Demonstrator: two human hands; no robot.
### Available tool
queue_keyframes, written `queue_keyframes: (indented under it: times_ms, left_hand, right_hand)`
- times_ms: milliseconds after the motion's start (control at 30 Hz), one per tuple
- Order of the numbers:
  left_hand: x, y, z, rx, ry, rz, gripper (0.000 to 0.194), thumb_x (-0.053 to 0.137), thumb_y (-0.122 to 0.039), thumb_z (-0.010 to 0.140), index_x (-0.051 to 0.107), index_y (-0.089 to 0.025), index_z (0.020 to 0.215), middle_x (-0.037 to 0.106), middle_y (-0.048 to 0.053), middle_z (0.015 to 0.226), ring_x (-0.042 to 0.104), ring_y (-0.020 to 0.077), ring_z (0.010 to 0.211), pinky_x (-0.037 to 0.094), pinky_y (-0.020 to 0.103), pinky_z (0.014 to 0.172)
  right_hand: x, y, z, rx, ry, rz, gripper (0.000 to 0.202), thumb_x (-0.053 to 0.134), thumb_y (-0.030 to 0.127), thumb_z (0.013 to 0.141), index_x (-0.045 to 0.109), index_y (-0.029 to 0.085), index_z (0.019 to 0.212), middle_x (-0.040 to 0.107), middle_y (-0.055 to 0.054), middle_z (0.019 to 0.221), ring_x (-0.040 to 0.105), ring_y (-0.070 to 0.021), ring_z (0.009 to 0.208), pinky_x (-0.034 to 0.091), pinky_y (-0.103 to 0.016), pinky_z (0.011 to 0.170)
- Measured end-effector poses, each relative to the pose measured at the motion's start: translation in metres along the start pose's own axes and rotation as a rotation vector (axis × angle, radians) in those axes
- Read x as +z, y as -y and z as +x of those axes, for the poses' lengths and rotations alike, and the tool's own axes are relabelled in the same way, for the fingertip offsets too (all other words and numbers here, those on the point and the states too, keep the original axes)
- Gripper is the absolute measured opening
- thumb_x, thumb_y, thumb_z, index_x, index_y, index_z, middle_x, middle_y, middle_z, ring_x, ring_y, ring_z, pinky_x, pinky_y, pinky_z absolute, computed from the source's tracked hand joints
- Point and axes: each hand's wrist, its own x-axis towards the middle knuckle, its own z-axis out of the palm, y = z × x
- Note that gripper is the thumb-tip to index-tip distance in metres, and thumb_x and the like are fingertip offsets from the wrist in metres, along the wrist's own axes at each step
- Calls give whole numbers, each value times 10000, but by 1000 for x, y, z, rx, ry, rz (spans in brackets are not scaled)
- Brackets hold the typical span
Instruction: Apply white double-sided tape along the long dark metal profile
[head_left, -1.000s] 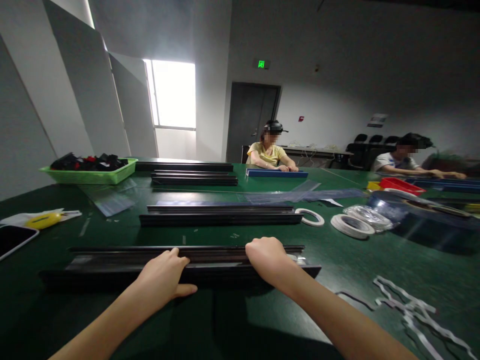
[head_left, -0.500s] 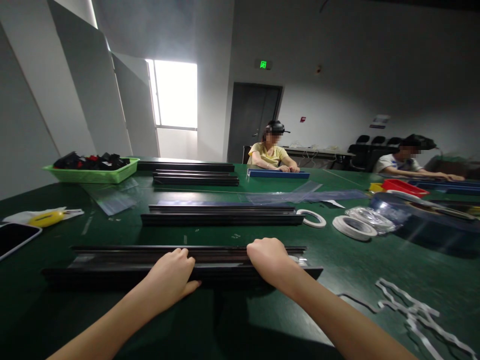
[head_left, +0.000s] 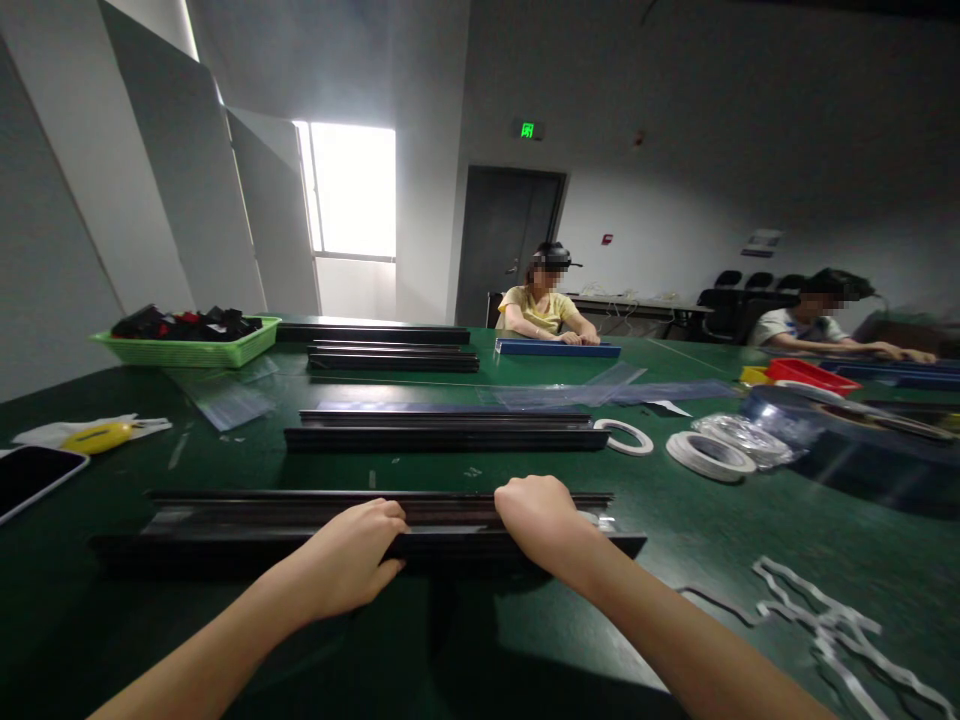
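Observation:
A long black channel-shaped profile (head_left: 202,552) lies crosswise on the table in front of me, with clear film (head_left: 176,520) inside its trough. My left hand (head_left: 349,560) is closed over the profile's near wall near its middle, fingers reaching into the trough and thumb on the outside. Further right, my right hand (head_left: 544,520) is curled over the same profile, knuckles up. Its fingertips are hidden, so what they press or hold cannot be seen. A whitish end of film shows just right of that hand.
Beyond lies another black profile (head_left: 442,439). White tape rolls (head_left: 709,455), a large blue film roll (head_left: 885,460) and crumpled white strips (head_left: 825,620) are on the right. A phone (head_left: 37,480), yellow cutter (head_left: 97,437) and green basket (head_left: 187,350) are left. Two people sit across.
My left hand has slid slightly right along the profile, towards my right hand. The right hand and the profile look nearly unmoved.

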Motion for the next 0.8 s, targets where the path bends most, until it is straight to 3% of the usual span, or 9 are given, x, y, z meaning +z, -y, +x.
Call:
queue_keyframes:
  times_ms: [267,800]
  left_hand:
    - [7,4,7,-69,8,7,310,568,-437,847,719,-199,977,682,85,1076,614,254,1030,446,370,981]
    - [-4,-9,2,-276,47,-12,240,593,-381,815,732,-187,846,705,94,950,660,248,919,456,335,902]
  right_hand:
    - [0,-2,0,10,6,0,274,540,51,769,740,129,940,723,-202,969,685,-270,961,516,-310,752]
    - [-5,-5,-3,29,20,-4,305,557,36,734,732,129,966,724,-185,989,682,-294,956,519,-338,742]
